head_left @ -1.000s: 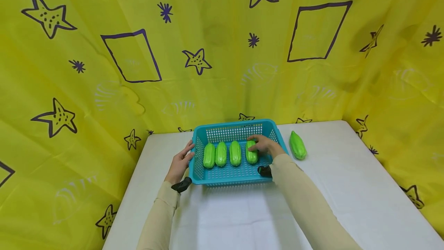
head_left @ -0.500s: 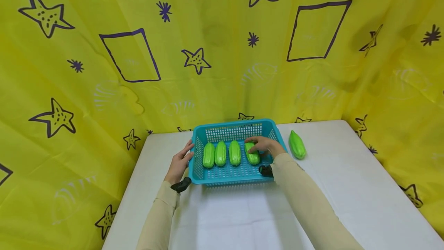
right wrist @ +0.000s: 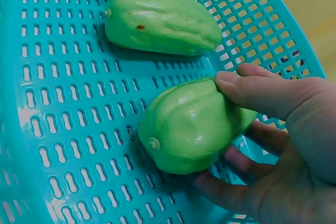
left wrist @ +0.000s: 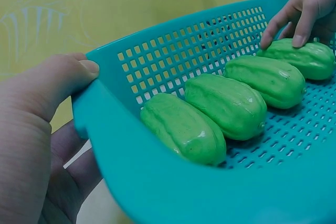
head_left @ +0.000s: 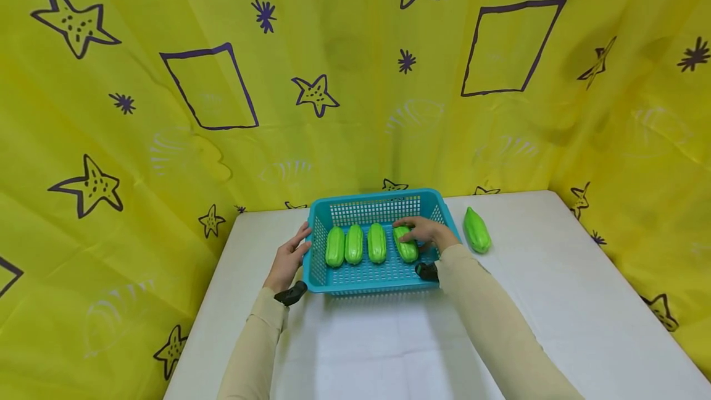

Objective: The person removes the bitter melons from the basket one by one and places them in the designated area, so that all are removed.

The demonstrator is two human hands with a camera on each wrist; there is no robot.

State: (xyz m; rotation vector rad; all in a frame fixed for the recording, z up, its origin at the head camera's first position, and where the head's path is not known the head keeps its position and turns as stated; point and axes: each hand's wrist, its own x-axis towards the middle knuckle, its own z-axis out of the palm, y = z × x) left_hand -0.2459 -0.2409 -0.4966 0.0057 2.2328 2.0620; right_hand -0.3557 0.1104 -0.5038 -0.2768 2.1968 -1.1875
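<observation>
A blue-green plastic basket [head_left: 366, 287] with slotted sides stands on the table. My left hand [head_left: 286, 262] grips its left rim, the thumb on top in the left wrist view and the fingers around the outside. Inside, three green papayas [head_left: 376, 243] lie in a row; the two leftmost sit close together. A fourth green papaya [right wrist: 184, 124] lies at the right end of the row, slightly slanted. My right hand [head_left: 423, 231] reaches over the basket and holds it, thumb on one side and fingers around the other.
Another green papaya [head_left: 476, 231] lies on the white table [head_left: 561, 283], to the right of the basket. A yellow curtain [head_left: 355, 141] with stars and squares drawn on it hangs behind the table and along both sides.
The green papaya in my right hand has turned slightly, its near end swinging to the right. My left hand has stayed on the basket's rim.
</observation>
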